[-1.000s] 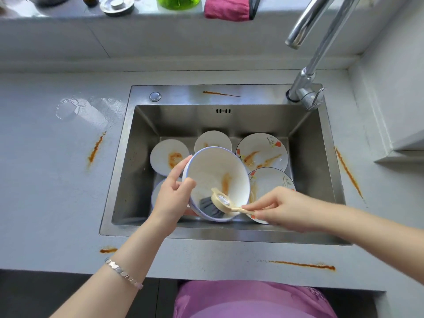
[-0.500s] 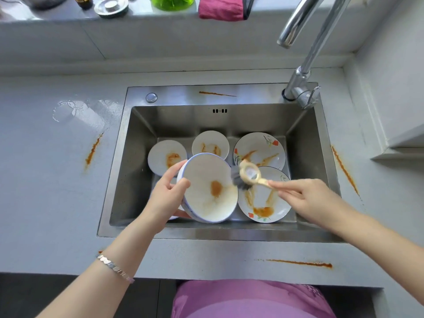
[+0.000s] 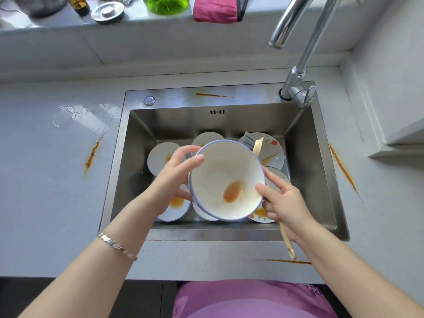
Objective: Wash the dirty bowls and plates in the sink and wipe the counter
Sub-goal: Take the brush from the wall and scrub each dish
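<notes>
A white bowl point(image 3: 226, 177) with a blue rim and an orange sauce blot inside is held above the steel sink point(image 3: 305, 161). My left hand point(image 3: 174, 177) grips its left rim. My right hand point(image 3: 283, 203) touches its right rim while holding a wooden-handled dish brush point(image 3: 285, 237), whose grey bristles stick up behind the bowl. Several stained bowls and plates lie in the basin, among them a flowered plate point(image 3: 271, 150) at the back right and a small bowl point(image 3: 159, 157) at the left.
Orange sauce streaks mark the grey counter point(image 3: 46, 191) at the left, right and front, and the sink's back ledge. A water puddle point(image 3: 75, 115) lies left of the sink. The tap point(image 3: 298, 65) rises at the back right. A green bottle point(image 3: 165, 3) and pink cloth point(image 3: 215, 9) sit on the sill.
The brush left the bowl's inside and swung behind its right side. My right hand came onto the bowl's right rim, and the bowl rose and turned more upright.
</notes>
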The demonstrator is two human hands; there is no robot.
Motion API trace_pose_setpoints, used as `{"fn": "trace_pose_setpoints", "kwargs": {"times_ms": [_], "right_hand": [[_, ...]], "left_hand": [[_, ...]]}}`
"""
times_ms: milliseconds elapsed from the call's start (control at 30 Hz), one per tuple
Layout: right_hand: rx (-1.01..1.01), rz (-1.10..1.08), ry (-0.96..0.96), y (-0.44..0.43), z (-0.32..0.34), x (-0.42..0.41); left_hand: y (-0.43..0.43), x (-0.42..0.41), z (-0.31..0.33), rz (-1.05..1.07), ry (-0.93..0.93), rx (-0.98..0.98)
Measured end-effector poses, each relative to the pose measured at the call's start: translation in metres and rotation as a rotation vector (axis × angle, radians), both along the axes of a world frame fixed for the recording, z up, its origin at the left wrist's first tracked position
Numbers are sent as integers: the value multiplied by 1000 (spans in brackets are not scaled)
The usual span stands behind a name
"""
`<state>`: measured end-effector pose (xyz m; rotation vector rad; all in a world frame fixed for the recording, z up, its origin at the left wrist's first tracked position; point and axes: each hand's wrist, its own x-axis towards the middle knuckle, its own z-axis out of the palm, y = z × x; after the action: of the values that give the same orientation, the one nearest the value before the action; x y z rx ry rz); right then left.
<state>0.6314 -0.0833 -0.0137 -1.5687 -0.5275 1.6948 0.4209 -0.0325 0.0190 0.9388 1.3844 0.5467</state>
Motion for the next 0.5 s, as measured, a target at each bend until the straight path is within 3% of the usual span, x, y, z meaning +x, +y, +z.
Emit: {"fn": "trace_pose_setpoints", "kwargs": {"times_ms": [200, 333, 400, 500], "right_hand": [[-29, -217, 93, 7, 4, -22], [23, -128, 126, 8, 8, -30], [97, -68, -26, 11, 13, -16], [298, 130, -356, 20, 31, 17]], "left_hand": [[-45, 41, -24, 317, -190, 183], [-48, 58, -24, 607, -152, 300], [-39, 52, -22, 650, -74, 332], [-28, 30, -21, 550, 86, 372]]}}
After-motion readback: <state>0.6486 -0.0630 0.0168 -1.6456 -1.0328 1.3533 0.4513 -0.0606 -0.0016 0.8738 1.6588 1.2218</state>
